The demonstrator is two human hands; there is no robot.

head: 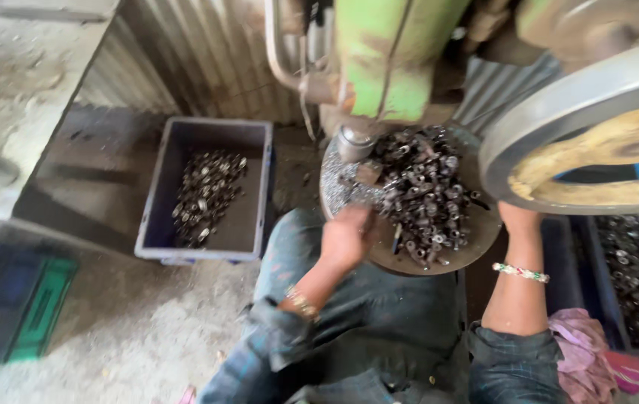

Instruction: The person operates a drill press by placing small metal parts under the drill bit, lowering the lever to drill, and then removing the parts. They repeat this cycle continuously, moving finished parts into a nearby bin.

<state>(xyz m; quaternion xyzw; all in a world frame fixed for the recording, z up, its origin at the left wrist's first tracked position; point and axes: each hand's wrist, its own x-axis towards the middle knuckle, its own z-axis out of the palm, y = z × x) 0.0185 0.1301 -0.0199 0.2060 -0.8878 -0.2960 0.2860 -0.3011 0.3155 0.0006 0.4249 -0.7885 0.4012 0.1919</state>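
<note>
Nearby, left hand point(345, 238) fingers curled over round tray point(439, 258) (grip unclear), right hand point(518, 218) hidden behind flywheel point(559, 112).

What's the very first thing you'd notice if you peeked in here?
Probably the heap of small dark metal rings piled on a round metal tray in the middle, just under a big green machine. The left hand rests at the heap's edge, while the right hand reaches up under a large grey metal wheel at the right. To the left, a grey plastic crate on the floor holds more rings.
</note>
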